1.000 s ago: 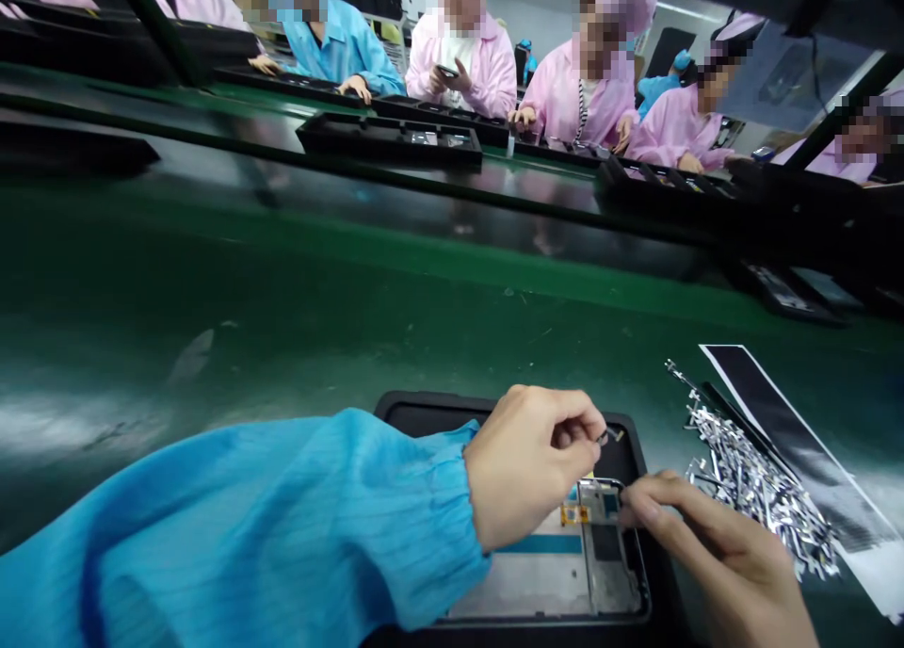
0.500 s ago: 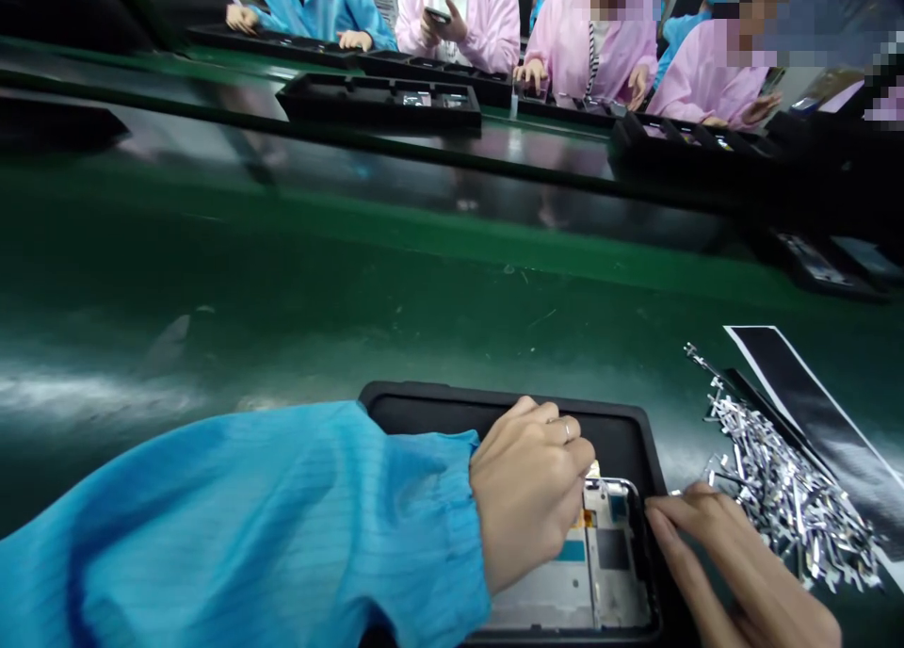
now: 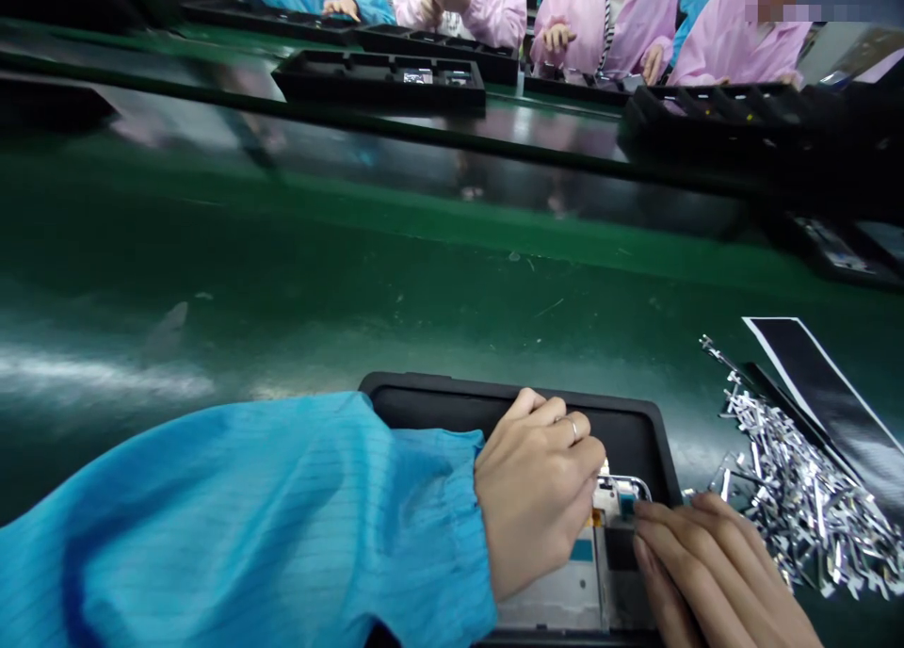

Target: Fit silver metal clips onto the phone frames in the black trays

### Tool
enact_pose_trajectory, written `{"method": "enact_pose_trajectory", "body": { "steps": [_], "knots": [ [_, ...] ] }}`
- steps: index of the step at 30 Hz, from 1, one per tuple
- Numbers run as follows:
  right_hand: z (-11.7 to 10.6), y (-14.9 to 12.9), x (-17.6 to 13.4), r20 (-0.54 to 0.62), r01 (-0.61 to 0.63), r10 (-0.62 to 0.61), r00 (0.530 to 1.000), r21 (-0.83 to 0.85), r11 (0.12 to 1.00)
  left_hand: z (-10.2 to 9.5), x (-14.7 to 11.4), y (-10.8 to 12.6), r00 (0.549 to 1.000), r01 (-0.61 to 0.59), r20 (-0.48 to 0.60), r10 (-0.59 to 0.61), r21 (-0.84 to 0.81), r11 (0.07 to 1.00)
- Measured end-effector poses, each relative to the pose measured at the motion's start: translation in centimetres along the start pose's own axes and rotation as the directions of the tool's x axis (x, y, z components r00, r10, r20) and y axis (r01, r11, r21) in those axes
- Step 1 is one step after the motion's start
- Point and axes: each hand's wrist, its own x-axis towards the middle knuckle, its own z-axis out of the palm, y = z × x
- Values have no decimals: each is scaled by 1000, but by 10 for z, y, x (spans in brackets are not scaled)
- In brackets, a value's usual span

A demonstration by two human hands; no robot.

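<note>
A silver phone mid-frame (image 3: 557,603) with teal and orange patches lies in a black tray (image 3: 487,388). My left hand (image 3: 540,493), with a ring and a blue sleeve, is curled over the upper part of the frame. Its fingers are bent together and their tips are hidden; a small pale bit shows beside them. My right hand (image 3: 713,563) lies over the right edge of the frame, fingers pressed together with the thumb beneath. Whatever its fingertips pinch is hidden. A pile of small shiny metal parts (image 3: 812,497) is right of my right hand.
A black strip with a white border (image 3: 833,384) lies beyond the pile on the green table (image 3: 282,299). Black compartment trays (image 3: 353,83) stand across the bench. Behind them sit several co-workers in blue and pink coats (image 3: 600,26).
My right hand has moved left, from beside the tray's edge onto the right part of the phone mid-frame. My left hand stays curled at nearly the same place. The view has shifted slightly.
</note>
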Motion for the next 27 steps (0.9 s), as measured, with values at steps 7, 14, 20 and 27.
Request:
{"method": "enact_pose_trajectory", "body": {
  "steps": [7,14,20,27],
  "knots": [
    [10,-6,-3,-74,10,-13,997,-40,999,5,-3,-1,998,-31,-55,31,-5,999],
    [10,-6,-4,-37,88,-91,995,-86,992,5,-3,0,998,-16,-56,15,-7,1000],
    [12,-7,-6,-40,67,-70,997,-77,995,5,-4,0,998,-25,-60,25,-4,1000],
    [13,-9,-6,-58,72,-77,995,-81,994,6,-4,1,997,-40,-67,39,-5,999]
  ]
}}
